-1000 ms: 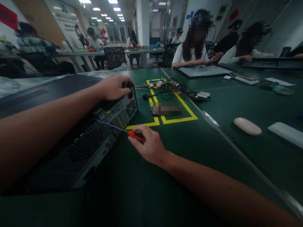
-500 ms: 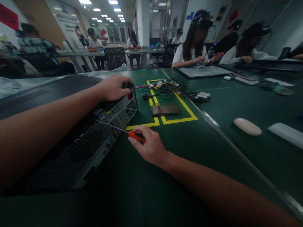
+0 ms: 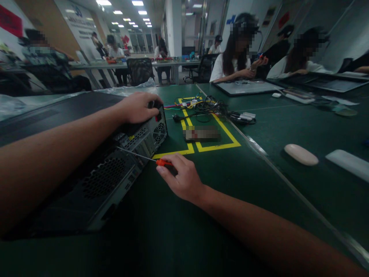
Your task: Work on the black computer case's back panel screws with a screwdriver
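Observation:
A black computer case (image 3: 105, 177) lies at the left, its rear panel with vents, a fan grille and ports facing me. My left hand (image 3: 141, 107) rests on its top, fingers curled over the far rear edge and gripping it. In my right hand (image 3: 181, 175) is a screwdriver (image 3: 163, 162) with an orange and black handle, held between thumb and fingers. The long thin shaft points left, and its tip meets the rear panel near the case's upper edge. Exactly what the tip touches is too dark to make out.
Yellow tape (image 3: 175, 152) marks the green table (image 3: 225, 215). Bundled cables (image 3: 213, 105) and a blurred-out flat item (image 3: 203, 134) lie beyond my right hand. A pale oval object (image 3: 301, 154) and a white bar (image 3: 348, 164) sit to the right. Co-workers sit across the table.
My right fingers have shifted on the screwdriver handle, which looks slightly turned; the shaft stays in place. My left hand and the case are still. A co-worker across the table has moved their hands.

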Action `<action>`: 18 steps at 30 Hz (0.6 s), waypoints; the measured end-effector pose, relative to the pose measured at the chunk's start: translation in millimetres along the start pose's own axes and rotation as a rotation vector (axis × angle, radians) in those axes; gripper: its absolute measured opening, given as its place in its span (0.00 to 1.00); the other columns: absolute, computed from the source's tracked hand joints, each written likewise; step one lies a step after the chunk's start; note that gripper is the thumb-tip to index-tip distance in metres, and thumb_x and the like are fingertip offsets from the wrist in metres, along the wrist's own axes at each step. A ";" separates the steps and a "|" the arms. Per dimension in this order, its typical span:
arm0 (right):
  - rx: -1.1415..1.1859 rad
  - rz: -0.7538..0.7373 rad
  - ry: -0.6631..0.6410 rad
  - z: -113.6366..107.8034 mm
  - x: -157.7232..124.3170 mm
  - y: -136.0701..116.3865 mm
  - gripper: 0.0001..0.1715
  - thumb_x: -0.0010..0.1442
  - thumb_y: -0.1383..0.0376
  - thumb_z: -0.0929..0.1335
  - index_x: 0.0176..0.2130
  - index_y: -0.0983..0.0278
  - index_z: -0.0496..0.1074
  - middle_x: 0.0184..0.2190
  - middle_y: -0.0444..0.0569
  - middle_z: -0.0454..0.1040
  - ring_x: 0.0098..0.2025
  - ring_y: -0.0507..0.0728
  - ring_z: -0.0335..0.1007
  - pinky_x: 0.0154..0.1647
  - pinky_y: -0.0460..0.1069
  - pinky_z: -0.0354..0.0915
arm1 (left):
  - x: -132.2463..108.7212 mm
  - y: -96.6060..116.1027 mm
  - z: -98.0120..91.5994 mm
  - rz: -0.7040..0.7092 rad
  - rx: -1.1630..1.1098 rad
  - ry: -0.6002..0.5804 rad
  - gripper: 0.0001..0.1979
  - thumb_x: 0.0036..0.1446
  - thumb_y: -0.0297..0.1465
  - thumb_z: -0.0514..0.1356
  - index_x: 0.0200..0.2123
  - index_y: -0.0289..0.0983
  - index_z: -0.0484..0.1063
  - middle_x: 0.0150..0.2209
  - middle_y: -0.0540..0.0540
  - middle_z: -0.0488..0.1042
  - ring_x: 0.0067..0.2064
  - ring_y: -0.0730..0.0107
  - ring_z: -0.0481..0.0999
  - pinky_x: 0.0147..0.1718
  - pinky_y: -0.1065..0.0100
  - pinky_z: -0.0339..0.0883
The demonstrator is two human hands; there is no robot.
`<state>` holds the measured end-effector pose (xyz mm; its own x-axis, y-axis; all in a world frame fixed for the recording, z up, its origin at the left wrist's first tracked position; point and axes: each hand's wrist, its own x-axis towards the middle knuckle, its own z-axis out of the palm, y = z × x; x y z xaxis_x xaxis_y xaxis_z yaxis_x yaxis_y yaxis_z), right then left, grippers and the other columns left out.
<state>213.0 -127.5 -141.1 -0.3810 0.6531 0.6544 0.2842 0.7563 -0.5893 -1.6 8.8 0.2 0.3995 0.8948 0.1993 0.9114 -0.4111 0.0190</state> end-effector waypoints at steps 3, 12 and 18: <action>0.005 0.001 -0.021 -0.6 0.5 -0.7 0.18 0.74 0.54 0.64 0.48 0.63 0.76 0.41 0.51 0.80 0.42 0.55 0.77 0.46 0.51 0.72 | 0.3 -1.0 0.4 0.007 -0.003 -0.002 0.31 0.57 0.42 0.54 0.60 0.39 0.77 0.54 0.39 0.79 0.56 0.45 0.75 0.59 0.51 0.65; 0.085 -0.005 0.001 3.5 -1.9 3.0 0.13 0.68 0.57 0.70 0.50 0.61 0.71 0.43 0.49 0.81 0.41 0.55 0.79 0.44 0.51 0.75 | 0.2 0.4 0.0 0.003 -0.005 0.005 0.30 0.56 0.43 0.54 0.59 0.41 0.77 0.52 0.40 0.80 0.54 0.47 0.76 0.58 0.52 0.66; 0.099 -0.025 -0.004 1.2 -0.4 3.0 0.11 0.70 0.59 0.69 0.49 0.62 0.72 0.43 0.50 0.81 0.42 0.55 0.79 0.45 0.51 0.76 | -0.2 -1.5 1.6 -0.003 -0.025 0.013 0.30 0.56 0.42 0.55 0.60 0.42 0.77 0.53 0.40 0.80 0.55 0.47 0.75 0.60 0.52 0.65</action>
<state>212.9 -125.5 -143.7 -0.3905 0.6337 0.6678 0.1863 0.7648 -0.6168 -2.9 9.6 -1.5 0.3954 0.8938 0.2117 0.9097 -0.4129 0.0439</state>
